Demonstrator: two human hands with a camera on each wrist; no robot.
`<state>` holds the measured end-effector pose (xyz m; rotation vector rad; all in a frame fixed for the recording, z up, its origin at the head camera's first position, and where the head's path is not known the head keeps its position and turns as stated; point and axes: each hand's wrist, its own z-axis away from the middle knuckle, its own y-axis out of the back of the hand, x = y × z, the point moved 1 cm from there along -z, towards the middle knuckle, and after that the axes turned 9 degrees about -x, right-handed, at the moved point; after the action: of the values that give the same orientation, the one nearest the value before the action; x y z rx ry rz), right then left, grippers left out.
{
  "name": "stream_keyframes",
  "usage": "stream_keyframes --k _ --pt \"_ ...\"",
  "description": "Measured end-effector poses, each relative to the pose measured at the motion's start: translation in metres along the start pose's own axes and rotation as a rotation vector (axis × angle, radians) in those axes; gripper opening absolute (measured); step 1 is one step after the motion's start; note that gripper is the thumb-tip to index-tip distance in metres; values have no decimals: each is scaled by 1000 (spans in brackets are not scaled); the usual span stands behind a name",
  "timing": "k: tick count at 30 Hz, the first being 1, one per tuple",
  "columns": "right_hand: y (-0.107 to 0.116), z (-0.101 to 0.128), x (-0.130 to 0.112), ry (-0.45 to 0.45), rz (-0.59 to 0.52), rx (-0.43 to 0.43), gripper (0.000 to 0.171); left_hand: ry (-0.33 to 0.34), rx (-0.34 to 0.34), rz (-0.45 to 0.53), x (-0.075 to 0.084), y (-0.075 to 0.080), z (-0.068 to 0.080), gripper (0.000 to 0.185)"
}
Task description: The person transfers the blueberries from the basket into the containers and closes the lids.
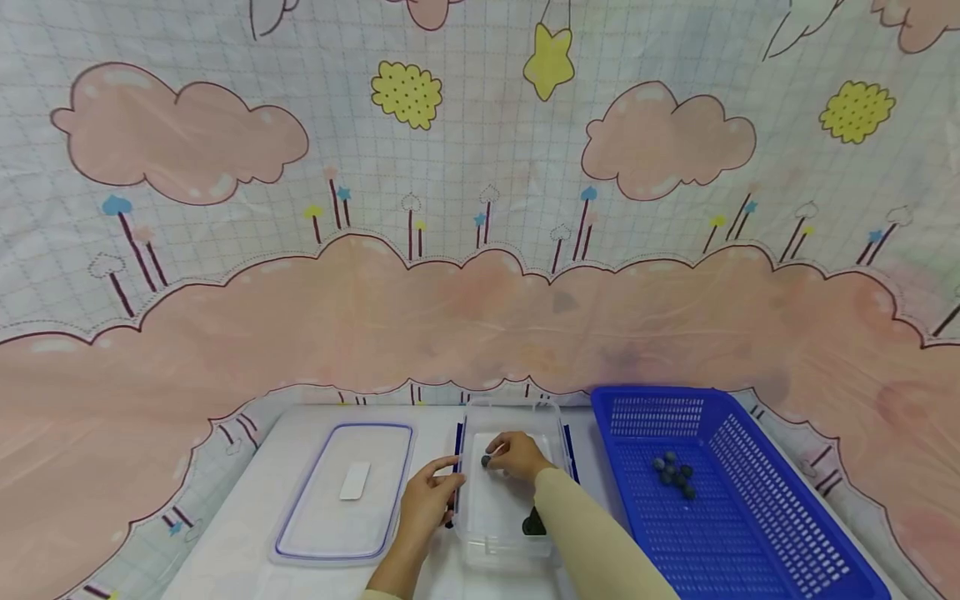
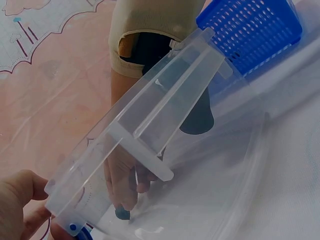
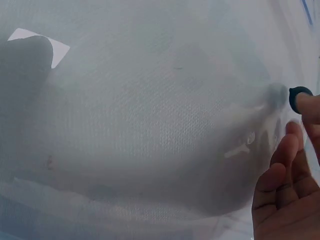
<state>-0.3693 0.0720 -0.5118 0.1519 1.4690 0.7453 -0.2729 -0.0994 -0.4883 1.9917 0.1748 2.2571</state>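
Two bare hands are at a clear box on a white table. The left hand grips its left side, the thumb and fingers about the rim, as the left wrist view shows close up. The right hand reaches in over the box floor and pinches a small dark ball between thumb and fingertips, nearer the left wall than the right. Whether the ball touches the floor (the right wrist view shows what looks like its reflection just beside it) I cannot tell. Dark blue latches run along both long sides of the box.

To the right stands a blue basket with slotted walls, and inside it a loose cluster of similar dark balls lies on the bottom, well apart from the hands. To the left, a clear lid edged in blue lies flat, with a white rectangle near its middle. Both arms wear pale sleeves; a black shape shows beside the right one. Behind the table hangs a cloth printed with pink clouds and yellow shapes.
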Motion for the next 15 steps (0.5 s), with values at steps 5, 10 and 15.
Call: stream_keyframes --k 5,10,15 --pt "4 5 -8 29 75 -10 20 4 1 -2 1 -1 1 41" --pt "25 8 -26 107 176 -17 22 2 1 -1 2 -3 1 40" --pt "72 12 -45 255 172 18 19 2 13 -4 3 -3 0 39"
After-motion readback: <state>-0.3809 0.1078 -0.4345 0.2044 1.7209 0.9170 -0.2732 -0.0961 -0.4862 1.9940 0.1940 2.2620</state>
